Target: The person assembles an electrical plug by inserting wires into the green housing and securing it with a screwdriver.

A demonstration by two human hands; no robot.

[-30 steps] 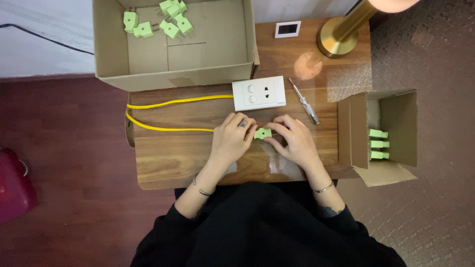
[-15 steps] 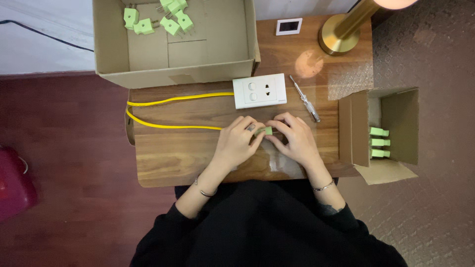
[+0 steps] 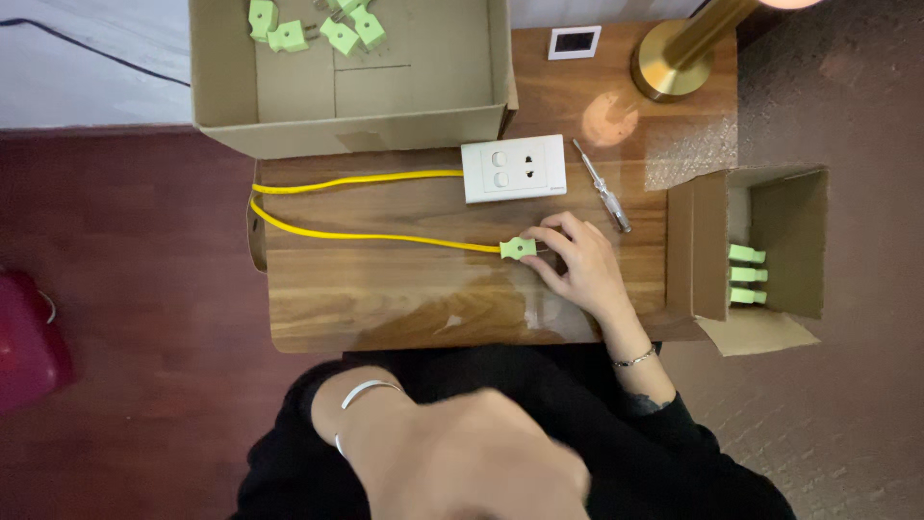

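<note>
We see the right hand [image 3: 577, 265] pinching the green plug [image 3: 518, 248] just below the white socket plate [image 3: 514, 168]; the left hand [image 3: 472, 462] is blurred, grip unclear. Above the plate, the large box [image 3: 404, 130] holds green plugs [image 3: 318, 24]; the small box [image 3: 789, 241] right of it holds three.

Bare wooden tabletop [image 3: 385, 299] near the yellow cable [image 3: 366, 236] gives open passage left to right. Far side blocked by large cardboard box [image 3: 346, 130] & white socket plate [image 3: 515, 168]; screwdriver [image 3: 603, 186], brass lamp base [image 3: 674, 67], small cardboard box [image 3: 712, 246] crowd the right
</note>
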